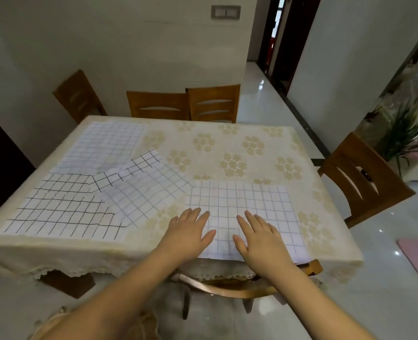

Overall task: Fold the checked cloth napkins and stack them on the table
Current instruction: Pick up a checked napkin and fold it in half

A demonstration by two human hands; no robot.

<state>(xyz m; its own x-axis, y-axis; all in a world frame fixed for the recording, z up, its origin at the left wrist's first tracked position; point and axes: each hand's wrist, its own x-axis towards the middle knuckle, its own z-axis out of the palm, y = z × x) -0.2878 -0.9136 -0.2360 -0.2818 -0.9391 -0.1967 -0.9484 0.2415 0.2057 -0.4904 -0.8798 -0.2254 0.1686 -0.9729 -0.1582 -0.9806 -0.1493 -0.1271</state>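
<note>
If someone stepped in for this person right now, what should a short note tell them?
Left hand and right hand: both flat, fingers straight, pressing the near napkin at the table's front edge. Nothing gripped.
Other napkins lie spread on the left: a far one, a black-lined one at the front, and overlapping ones between.
Done: near napkin laid flat; whether already folded, cannot tell. No stack yet.
Left: fold each napkin, then stack them.
</note>
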